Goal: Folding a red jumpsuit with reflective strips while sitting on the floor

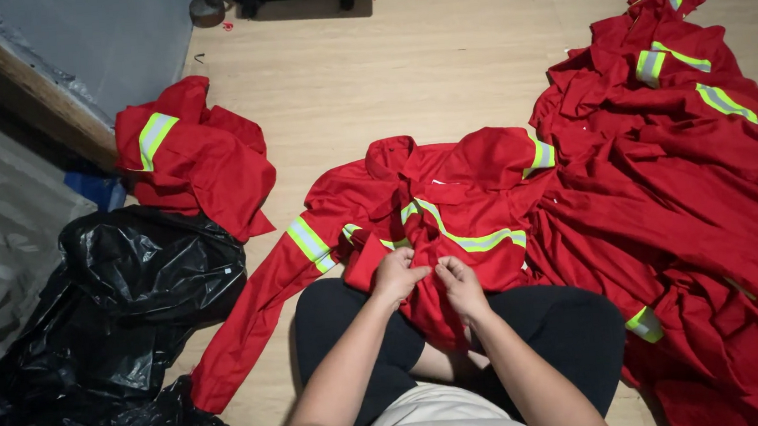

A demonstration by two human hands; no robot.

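Pale wooden flooring (439, 61) with a fine straight grain fills the scene, darkening toward the far edge where the foot of some furniture is cut off by the frame. Along the right side sprawls a big heap of red garments (698, 203), matte woven cloth crossed by shiny yellow-and-silver reflective bands, running out of view at the right and bottom. At the left, crumpled black plastic bags (124, 327) gleam in glossy folds, with grey sheeting behind them that is hard to make out. A smaller bundle of red cloth (191, 156) lies beyond the bags. Spread flat before the seated person, a red jacket (450, 188) stretches one sleeve toward the bags, its lower part draped over the lap. The left hand (396, 274) and right hand (460, 283) sit close together at the jacket's front, fingers curled tight, pinching the fabric; what lies between the fingertips is hidden.
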